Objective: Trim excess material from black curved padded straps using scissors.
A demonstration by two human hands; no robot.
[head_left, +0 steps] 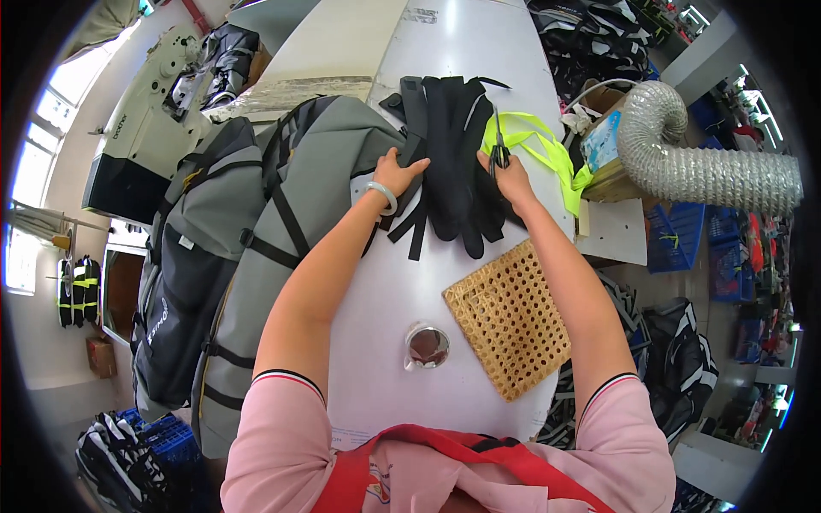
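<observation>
A bundle of black webbing straps [451, 162] lies flat on the white table, with several loose ends fanning toward me. At its left edge is my left hand [398, 176], thumb touching a strap and forefinger apart from it; its other fingers are mostly hidden. My right hand [511, 178] is closed around small black-handled scissors [499, 152] at the bundle's right side, blades pointing away from me. Bright yellow-green strips [534, 137] lie just beyond that hand, to the right.
Large grey-and-black bags [321, 175] line the table's left side, near a sewing machine [150, 120]. A woven cane mat [509, 321] and a glass cup [427, 346] with dark contents sit nearer me. At right, a flexible silver duct [710, 162] curves beside a box.
</observation>
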